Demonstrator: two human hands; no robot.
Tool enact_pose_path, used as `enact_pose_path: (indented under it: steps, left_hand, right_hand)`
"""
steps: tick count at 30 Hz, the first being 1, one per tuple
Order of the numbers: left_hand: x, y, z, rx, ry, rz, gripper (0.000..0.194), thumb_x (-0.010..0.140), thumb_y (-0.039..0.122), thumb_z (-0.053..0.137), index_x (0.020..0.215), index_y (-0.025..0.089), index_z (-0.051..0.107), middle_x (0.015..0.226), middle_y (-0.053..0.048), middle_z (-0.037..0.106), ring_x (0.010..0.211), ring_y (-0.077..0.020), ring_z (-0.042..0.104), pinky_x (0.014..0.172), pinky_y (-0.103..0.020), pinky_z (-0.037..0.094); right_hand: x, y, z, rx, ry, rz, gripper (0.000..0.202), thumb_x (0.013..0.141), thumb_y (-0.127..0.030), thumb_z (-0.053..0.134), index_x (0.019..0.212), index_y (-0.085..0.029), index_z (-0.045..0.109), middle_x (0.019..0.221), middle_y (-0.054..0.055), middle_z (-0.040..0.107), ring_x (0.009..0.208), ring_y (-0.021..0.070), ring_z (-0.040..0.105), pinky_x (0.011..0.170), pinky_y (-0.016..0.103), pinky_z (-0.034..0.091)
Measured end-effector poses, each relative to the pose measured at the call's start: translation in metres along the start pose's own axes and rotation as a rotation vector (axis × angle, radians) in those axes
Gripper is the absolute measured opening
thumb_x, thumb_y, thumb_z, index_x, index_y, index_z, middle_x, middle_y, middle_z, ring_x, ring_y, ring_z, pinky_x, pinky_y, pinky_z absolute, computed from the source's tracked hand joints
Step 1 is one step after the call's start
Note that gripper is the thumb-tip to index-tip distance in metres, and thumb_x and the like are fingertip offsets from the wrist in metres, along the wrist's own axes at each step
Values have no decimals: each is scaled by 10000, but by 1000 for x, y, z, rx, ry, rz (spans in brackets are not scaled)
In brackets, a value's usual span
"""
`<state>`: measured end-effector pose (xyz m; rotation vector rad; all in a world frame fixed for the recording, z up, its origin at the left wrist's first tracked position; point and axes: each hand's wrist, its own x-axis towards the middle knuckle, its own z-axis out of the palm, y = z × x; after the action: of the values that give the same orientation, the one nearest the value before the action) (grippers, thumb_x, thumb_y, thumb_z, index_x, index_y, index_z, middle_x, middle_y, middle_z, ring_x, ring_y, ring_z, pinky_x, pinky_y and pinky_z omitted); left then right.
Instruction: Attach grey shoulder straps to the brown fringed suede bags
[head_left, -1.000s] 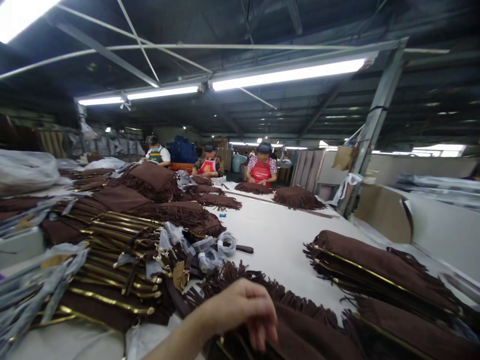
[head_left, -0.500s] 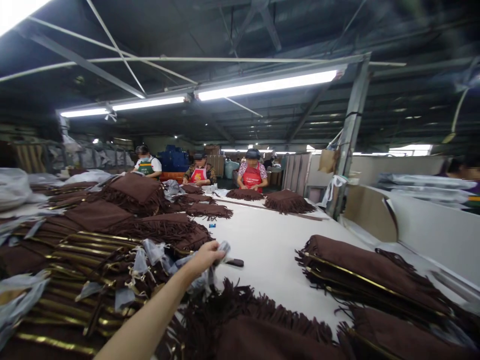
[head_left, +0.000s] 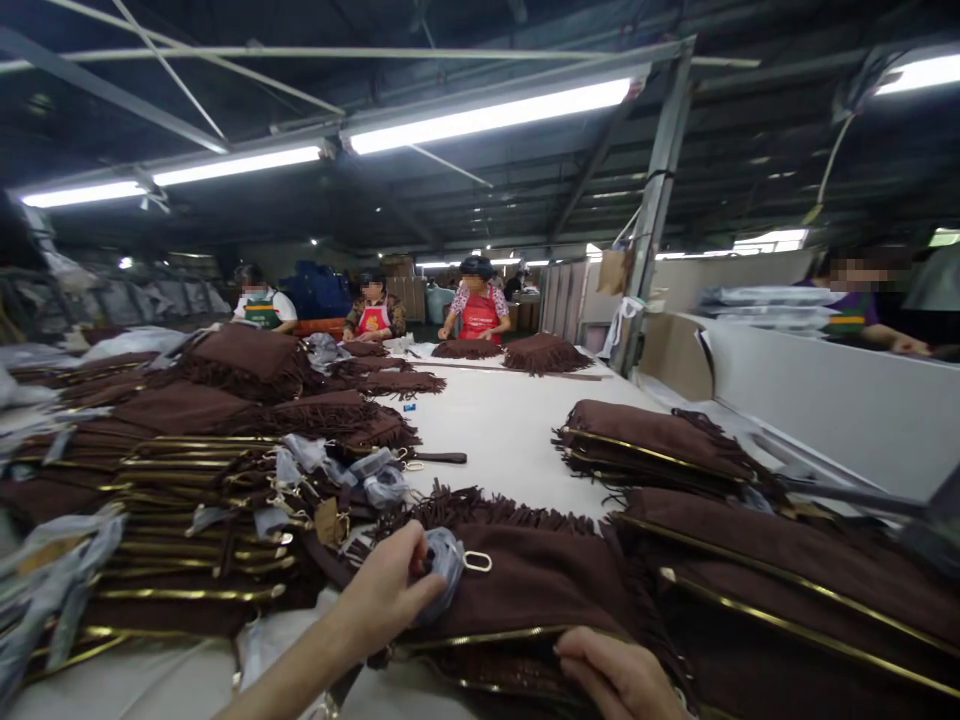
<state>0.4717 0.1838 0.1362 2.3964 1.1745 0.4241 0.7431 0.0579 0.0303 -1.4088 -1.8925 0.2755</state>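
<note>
Fringed bag (head_left: 525, 575), dark brown, gold-toothed zip (head_left: 510, 636) along the near edge: lying on the white tabletop (head_left: 495, 430) directly before the wearer, mouth parted.
Coil in clear plastic wrap (head_left: 444, 575), gold oval ring (head_left: 478, 562) beside it: over the bag's left part, having come from the wrapped coils (head_left: 384, 485) beyond, where the left hand (head_left: 394, 575) was reaching half a second ago.
Left fingers: closed on the coil, thumb against its near side.
Right hand (head_left: 619, 675): newly in view; fingers nearly together at the zip edge, firmness of grip not discernible.
Bearing on the work: coil and open bag now stand together, one hand at each.
Surroundings: gold-zipped bags (head_left: 202, 550) layered at left; stacked fringed bags (head_left: 660, 435) at right; co-worker in red apron (head_left: 480, 312) across the tabletop
</note>
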Motion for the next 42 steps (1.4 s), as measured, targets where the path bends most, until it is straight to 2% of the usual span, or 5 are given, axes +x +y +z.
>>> enact_pose_path:
  steps: [12,17,23,33,42]
  left_hand:
    - [-20,-21,-62,634,-56,699,375,826,-35,497,1049,228,646,1329,-76,555,1198,-248,518,1061,-441,389]
    - [-32,-81,-27,682,-20,907,570,867,-13,516,1325,326,503,1489,-47,444,1405,-244,333,1185,-496,209]
    - [-6,-102,17,335,8,559,344,783,20,556,1043,210,676,1525,-96,388,1436,-311,248,1138,-503,300]
    - [23,-21,-65,-189,308,243,272,922,343,449,897,186,671,1080,-99,692,1019,-242,616,941,-376,459]
    - [45,51,43,-52,68,274,283,954,283,387,1012,202,652,775,-30,695,699,-181,627,638,-246,424]
  right_hand:
    - [-3,-3,-3,60,-3,-29,193,990,-312,448,866,-270,590,730,-35,660,650,141,642,605,207,447]
    - [0,-4,-1,57,10,-29,191,982,-308,463,837,-271,582,699,-46,647,623,137,635,590,205,440]
    - [0,-1,2,26,4,-11,196,988,-316,452,847,-269,579,723,-38,648,656,143,636,613,206,441]
    - [4,-1,5,32,-2,37,211,967,-301,468,778,-248,546,711,-47,617,665,135,598,627,206,398]
    - [9,-33,-13,387,164,250,223,891,-326,510,729,-218,617,651,-25,636,651,163,577,629,236,400]
